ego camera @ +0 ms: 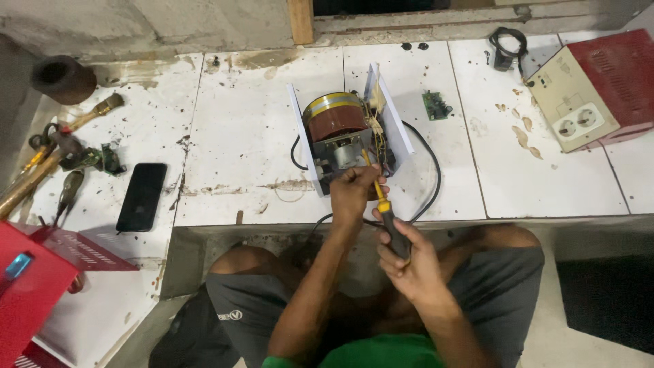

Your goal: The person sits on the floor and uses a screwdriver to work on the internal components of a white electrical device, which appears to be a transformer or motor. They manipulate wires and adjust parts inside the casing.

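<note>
Screwdriver, at the tiled bench's front edge: your right hand is clenched around its handle while your left hand pinches the shaft, steadying the tip inside the opened transformer unit.

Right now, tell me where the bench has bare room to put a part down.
Widest bare patch: white tile between the black phone and the opened unit. Another lies right of its black cable, toward the red-and-beige box. Crowded: the far left, with hand tools and a brush, and around the left hand, right hand and screwdriver.
</note>
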